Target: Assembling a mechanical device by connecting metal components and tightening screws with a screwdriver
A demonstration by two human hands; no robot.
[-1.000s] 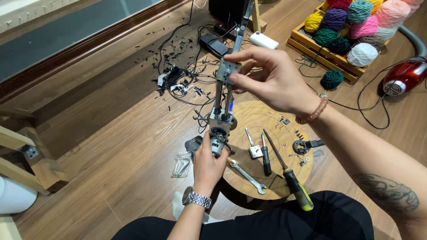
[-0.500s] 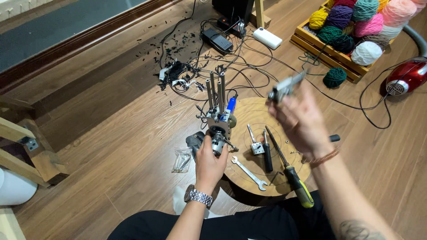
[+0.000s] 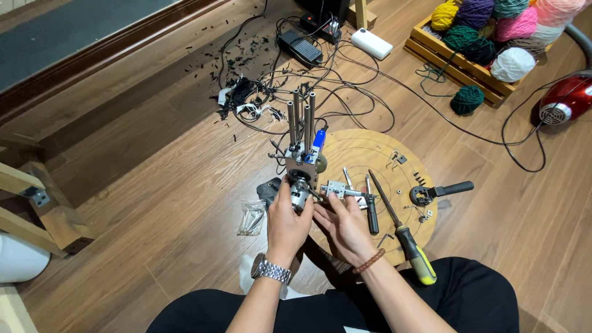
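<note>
My left hand (image 3: 290,217), with a metal watch on the wrist, grips the base of a small metal assembly (image 3: 300,185) around its round motor part. Three steel rods (image 3: 301,120) stand upright from it, their tops bare. My right hand (image 3: 345,227), with a bead bracelet, is just to the right, and its fingers pinch a small metal bracket (image 3: 336,188) against the side of the assembly. Both hands are over the near left edge of a round wooden board (image 3: 370,148).
On the board lie a yellow-handled screwdriver (image 3: 404,237), dark-handled pliers (image 3: 371,213), a black-handled tool (image 3: 441,191) and small parts. A bag of screws (image 3: 251,217) lies to the left. Tangled cables (image 3: 320,80), a yarn crate (image 3: 487,37), a green yarn ball (image 3: 467,98) and a red vacuum (image 3: 567,98) lie beyond.
My right hand lifted a metal plate off the top of the rods, swung right and came down beside the base. The left hand kept its grip.
</note>
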